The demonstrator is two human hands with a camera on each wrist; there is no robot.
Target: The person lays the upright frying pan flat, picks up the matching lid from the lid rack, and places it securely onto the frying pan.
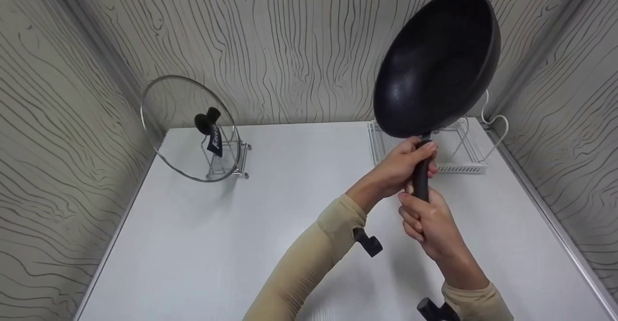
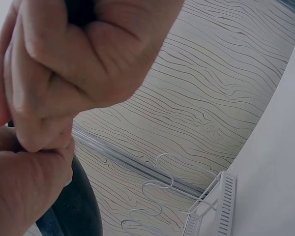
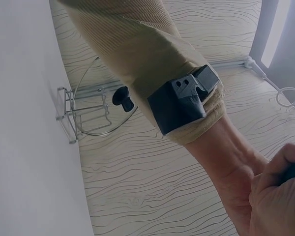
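A black wok point(image 1: 434, 65) is held up over the right rear of the table, tilted so its inside faces the head camera. Its dark handle point(image 1: 421, 178) points down toward the person. The left hand point(image 1: 403, 162) grips the handle close to the pan, thumb laid across it. Lower down, the right hand point(image 1: 429, 222) has its fingers curled round the handle's end. In the left wrist view both hands sit close together, and part of the wok point(image 2: 78, 201) shows beyond them.
A glass lid point(image 1: 186, 178) with a black knob stands upright in a wire rack point(image 1: 244, 159) at the back left. Behind the hands, a white wire dish rack point(image 1: 463, 168) sits at the back right of the white table point(image 1: 193, 244). Wood-patterned walls point(image 1: 299, 46) enclose the table.
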